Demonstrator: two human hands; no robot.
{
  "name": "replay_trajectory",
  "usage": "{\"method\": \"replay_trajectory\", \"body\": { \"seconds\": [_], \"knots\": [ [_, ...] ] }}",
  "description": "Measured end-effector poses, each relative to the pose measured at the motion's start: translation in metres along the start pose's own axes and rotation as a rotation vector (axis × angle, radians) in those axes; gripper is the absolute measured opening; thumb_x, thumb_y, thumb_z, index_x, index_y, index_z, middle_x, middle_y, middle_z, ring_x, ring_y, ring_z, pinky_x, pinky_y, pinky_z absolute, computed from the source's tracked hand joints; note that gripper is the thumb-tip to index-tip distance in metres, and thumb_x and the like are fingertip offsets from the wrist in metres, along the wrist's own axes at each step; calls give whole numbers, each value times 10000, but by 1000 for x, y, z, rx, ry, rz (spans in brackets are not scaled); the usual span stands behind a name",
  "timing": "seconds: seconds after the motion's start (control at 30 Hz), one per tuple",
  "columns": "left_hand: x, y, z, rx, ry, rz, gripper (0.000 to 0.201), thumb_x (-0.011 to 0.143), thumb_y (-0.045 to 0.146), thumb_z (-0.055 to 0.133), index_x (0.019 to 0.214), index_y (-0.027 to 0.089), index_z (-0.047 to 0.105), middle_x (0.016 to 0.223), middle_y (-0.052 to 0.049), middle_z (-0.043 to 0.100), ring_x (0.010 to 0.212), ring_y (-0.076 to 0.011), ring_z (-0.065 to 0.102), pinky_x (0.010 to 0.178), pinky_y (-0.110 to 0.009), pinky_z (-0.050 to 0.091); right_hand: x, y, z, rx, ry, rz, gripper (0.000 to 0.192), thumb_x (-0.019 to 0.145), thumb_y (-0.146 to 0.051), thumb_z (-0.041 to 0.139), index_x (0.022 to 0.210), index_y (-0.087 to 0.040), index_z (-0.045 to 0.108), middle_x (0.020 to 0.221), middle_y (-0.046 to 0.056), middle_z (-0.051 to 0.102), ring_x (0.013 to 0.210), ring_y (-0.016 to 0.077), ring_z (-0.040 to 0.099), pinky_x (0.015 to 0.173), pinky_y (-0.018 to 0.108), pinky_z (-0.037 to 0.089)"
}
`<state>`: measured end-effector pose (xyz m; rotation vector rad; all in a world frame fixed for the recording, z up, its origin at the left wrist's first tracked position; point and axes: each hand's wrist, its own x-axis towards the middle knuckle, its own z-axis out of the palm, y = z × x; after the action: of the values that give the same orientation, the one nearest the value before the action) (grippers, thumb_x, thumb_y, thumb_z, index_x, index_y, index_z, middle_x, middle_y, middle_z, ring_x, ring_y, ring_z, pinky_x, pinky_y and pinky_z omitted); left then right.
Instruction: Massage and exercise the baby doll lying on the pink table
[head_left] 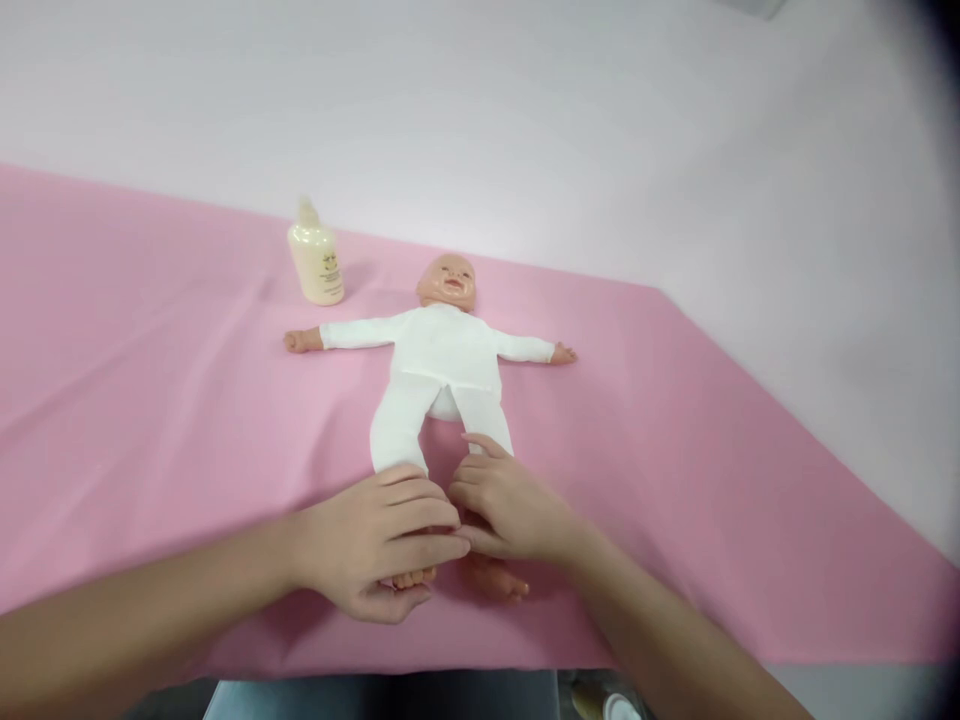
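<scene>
A baby doll (442, 350) in a white one-piece suit lies on its back on a pink sheet (150, 400), arms spread, head away from me. My left hand (375, 540) is wrapped around the doll's lower leg and foot on the left; toes show under my fingers. My right hand (510, 510) rests over the other lower leg, its foot poking out below my palm. The fingertips of both hands meet between the legs.
A cream lotion bottle (316, 258) with a pump top stands on the sheet behind the doll's arm on the left. The sheet's near edge runs just under my forearms; its right edge slants away over a white surface (787, 250).
</scene>
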<state>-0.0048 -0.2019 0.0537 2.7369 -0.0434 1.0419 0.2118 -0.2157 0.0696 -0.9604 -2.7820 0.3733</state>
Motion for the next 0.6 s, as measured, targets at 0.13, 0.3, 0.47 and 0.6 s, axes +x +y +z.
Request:
{"method": "replay_trajectory", "body": {
  "seconds": [0.13,0.3,0.47,0.6],
  "knots": [
    [0,0,1,-6,0,4,362,772,202,549,1125,123,558,986,-123,659,950,-243,600,822,-420,520,1,-2,-1,5,-1,26,353,920,-358,493,616,-184,532,592,-22,540,615,129,482,1029,434,347],
    [1,2,0,7,1,-6,305,768,212,557,1058,120,571,907,-105,648,957,-249,576,848,-425,512,-1,-4,-1,-11,136,35,315,914,-301,478,622,-187,509,610,-14,517,619,131,455,974,413,384],
    [0,2,0,18,20,-22,232,745,205,544,969,154,571,864,-89,623,958,-249,552,892,-440,489,-4,-4,1,13,260,16,302,927,-277,456,637,-196,473,609,-20,493,606,126,439,943,398,408],
    [0,2,0,42,16,-32,255,753,242,541,992,158,569,843,-78,621,925,-247,546,900,-449,470,-3,-6,-2,46,328,27,283,919,-232,445,638,-200,450,589,-32,470,588,119,419,937,392,408]
  ]
}}
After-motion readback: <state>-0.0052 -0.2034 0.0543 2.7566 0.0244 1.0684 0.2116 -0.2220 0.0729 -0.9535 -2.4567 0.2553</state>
